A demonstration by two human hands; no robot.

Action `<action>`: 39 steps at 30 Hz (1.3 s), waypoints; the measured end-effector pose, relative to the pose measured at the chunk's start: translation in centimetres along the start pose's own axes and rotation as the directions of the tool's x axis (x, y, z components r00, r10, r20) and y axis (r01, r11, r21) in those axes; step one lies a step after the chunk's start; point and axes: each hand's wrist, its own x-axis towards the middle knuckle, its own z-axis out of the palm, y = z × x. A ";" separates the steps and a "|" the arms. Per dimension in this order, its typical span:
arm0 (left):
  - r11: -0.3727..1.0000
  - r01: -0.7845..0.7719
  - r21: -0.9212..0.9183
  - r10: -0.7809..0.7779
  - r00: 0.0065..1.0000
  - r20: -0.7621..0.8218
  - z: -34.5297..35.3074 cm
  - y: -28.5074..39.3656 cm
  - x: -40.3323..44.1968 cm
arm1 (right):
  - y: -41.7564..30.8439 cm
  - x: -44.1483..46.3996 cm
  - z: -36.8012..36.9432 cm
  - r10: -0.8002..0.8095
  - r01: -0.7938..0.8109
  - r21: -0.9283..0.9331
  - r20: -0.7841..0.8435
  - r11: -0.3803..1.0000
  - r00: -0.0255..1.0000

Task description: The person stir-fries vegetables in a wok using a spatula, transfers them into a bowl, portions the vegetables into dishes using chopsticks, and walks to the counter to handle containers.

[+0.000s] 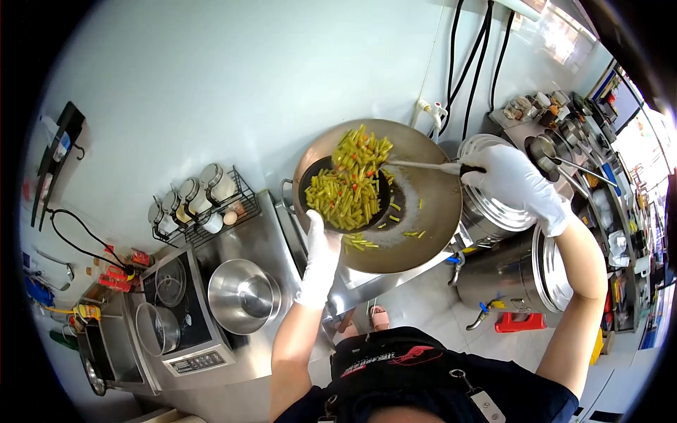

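My left hand (321, 257), in a white glove, grips the near edge of a black dish (314, 171) held over a large wok (434, 211). Its thumb lies at the rim; the other fingers are hidden beneath. Cut green beans (345, 197) with bits of red chili are heaped in the dish. My right hand (511, 180), gloved too, is closed round the dark grip of a long-handled cooking utensil (423, 166). The utensil's head is covered by more beans above the dish, so ladle or spatula cannot be told. Several loose bean pieces lie in the wok.
Left of the wok, a steel pot (240, 296) stands on the counter near an induction cooker (187, 317). A wire rack (211, 211) holds jars against the wall. Large steel drums (501, 271) with taps stand at the right. A crowded shelf (620, 233) lies beyond.
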 end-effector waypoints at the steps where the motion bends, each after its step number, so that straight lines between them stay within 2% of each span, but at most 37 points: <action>1: 1.000 0.014 0.005 -0.014 1.000 -0.012 0.4 -0.4 0.5 | 0.2 0.1 0.9 -0.034 0.033 -0.038 -0.021 0.999 0.999; 2: 1.000 0.027 0.010 -0.027 0.999 -0.024 0.7 -0.8 0.9 | -0.6 -0.2 1.0 -0.036 0.034 -0.077 -0.022 0.996 0.999; 5: 1.000 0.018 0.025 -0.015 0.995 -0.100 0.5 -1.9 2.1 | -1.0 -0.6 3.1 -0.192 0.143 -0.259 -0.173 0.955 0.966; 8: 1.000 -0.016 0.021 0.018 0.994 -0.105 -0.2 -2.7 3.0 | -2.1 -0.7 3.4 -0.178 0.065 -0.380 -0.270 0.923 0.946; 12: 0.999 -0.041 0.004 0.041 0.998 -0.048 -0.3 -2.6 2.9 | -3.0 -0.9 3.6 -0.302 -0.044 -0.672 -0.389 0.739 0.871; 15: 0.999 -0.049 -0.007 0.049 0.998 -0.027 0.1 -2.1 2.4 | -3.6 -1.1 3.0 -0.347 -0.080 -0.737 -0.409 0.671 0.844; 18: 0.998 -0.063 -0.001 0.063 0.998 -0.026 -0.2 -1.9 2.3 | -2.7 -1.3 2.5 -0.305 -0.139 -0.754 -0.418 0.642 0.856; 19: 0.998 -0.063 0.002 0.063 0.998 -0.027 -0.3 -1.8 2.3 | -2.7 -1.5 2.1 -0.322 -0.139 -0.723 -0.461 0.677 0.827; 22: 0.998 -0.061 0.013 0.062 0.998 -0.031 -0.3 -1.0 1.9 | -1.3 -2.3 0.4 -0.210 0.027 -0.397 -0.425 0.917 0.881; 24: 0.998 -0.054 0.019 0.055 0.997 -0.044 -0.2 -0.2 1.1 | 0.2 -2.2 -0.5 -0.023 -0.062 -0.256 -0.317 0.965 0.948; 26: 0.995 -0.103 0.010 0.104 0.994 -0.026 0.0 1.3 -0.1 | 0.9 -2.0 -1.7 0.227 -0.226 0.017 -0.079 0.974 0.971; 28: 0.994 -0.112 -0.005 0.112 0.992 -0.059 -0.9 3.1 -1.3 | 3.0 -1.1 -0.8 0.173 -0.179 0.054 0.106 0.982 0.979; 30: 0.984 -0.176 0.043 0.177 0.984 -0.032 -1.8 4.8 -2.8 | 3.4 0.6 0.8 0.327 -0.345 -0.031 0.401 0.938 0.856; 31: 0.980 -0.187 0.062 0.190 0.980 -0.051 -1.8 5.7 -3.7 | 3.9 1.4 2.3 0.312 -0.275 -0.146 0.454 0.950 0.835; 32: 0.982 -0.177 0.068 0.182 0.981 -0.072 -2.1 6.6 -4.5 | 4.9 2.6 4.0 0.217 -0.265 -0.017 0.628 0.964 0.748; 36: 0.956 -0.269 0.113 0.279 0.957 -0.079 -4.8 9.0 -6.9 | 4.8 6.5 9.4 0.070 -0.362 0.126 0.873 0.924 0.483; 38: 0.940 -0.320 0.121 0.332 0.939 -0.094 -4.2 9.7 -8.4 | 1.6 7.4 9.5 -0.011 -0.361 0.238 0.847 0.902 0.531; 39: 0.938 -0.324 0.122 0.337 0.935 -0.111 -3.6 9.8 -9.0 | 0.7 8.2 10.4 0.015 -0.414 0.270 0.823 0.869 0.567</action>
